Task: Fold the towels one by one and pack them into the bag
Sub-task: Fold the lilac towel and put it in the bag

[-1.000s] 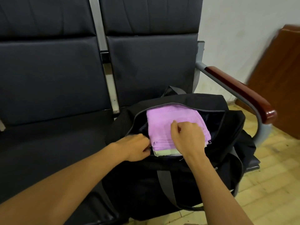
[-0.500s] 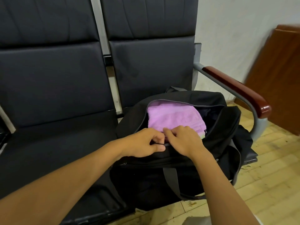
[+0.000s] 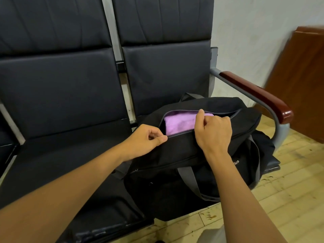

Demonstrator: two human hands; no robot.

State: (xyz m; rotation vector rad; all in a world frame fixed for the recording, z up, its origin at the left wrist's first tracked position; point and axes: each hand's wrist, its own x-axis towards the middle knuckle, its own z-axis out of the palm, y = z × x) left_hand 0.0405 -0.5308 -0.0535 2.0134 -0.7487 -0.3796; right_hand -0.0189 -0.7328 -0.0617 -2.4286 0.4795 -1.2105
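A black duffel bag (image 3: pixel 189 155) with grey straps sits on the right-hand seat of a row of dark chairs. Its top zip opening is narrow, and a folded pink towel (image 3: pixel 180 122) shows inside it. My left hand (image 3: pixel 145 141) pinches the near zip edge of the bag at the opening's left end. My right hand (image 3: pixel 213 132) is closed on the near edge of the opening at its middle, covering the right part of the towel and the zip there.
The dark padded seat (image 3: pixel 66 155) to the left of the bag is bare. A metal armrest with a red-brown wooden pad (image 3: pixel 256 93) curves past the bag's right side. A brown wooden cabinet (image 3: pixel 301 81) stands at the right on the pale wooden floor (image 3: pixel 289 190).
The bag's opening has narrowed, so less of the pink towel shows. My hands moved apart along the near zip edge, the right one toward the middle, the left staying at the left end.
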